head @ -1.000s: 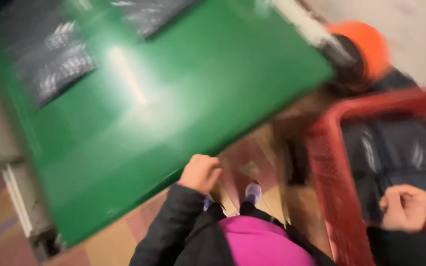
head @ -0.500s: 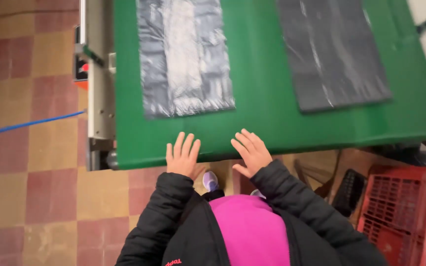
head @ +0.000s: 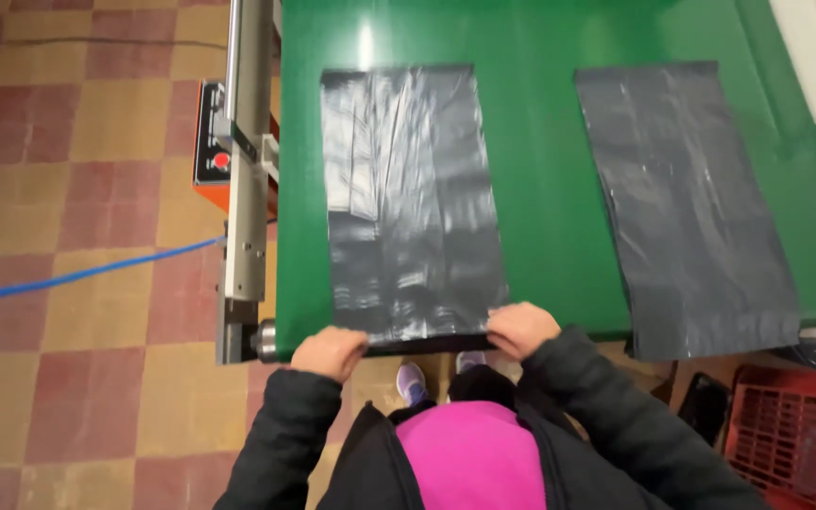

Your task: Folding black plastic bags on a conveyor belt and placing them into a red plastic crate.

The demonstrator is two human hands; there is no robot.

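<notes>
A dark grey plastic bag [head: 408, 198] lies flat on the green conveyor belt [head: 540, 170], its near edge at the belt's front end. My left hand [head: 331, 352] pinches the bag's near left corner. My right hand [head: 519, 329] pinches its near right corner. A second dark grey plastic bag [head: 691, 208] lies to the right on the same belt, its near end hanging over the front edge.
A grey metal frame [head: 246, 161] with an orange control box [head: 212, 142] and red button runs along the belt's left side. A blue cable [head: 77, 276] crosses the chequered tile floor. A red plastic crate [head: 795, 425] stands at the lower right.
The view swung from the red crate to the belt. Both hands went from flat and open at the belt's front edge to gripping the near corners of the left bag, which has come closer.
</notes>
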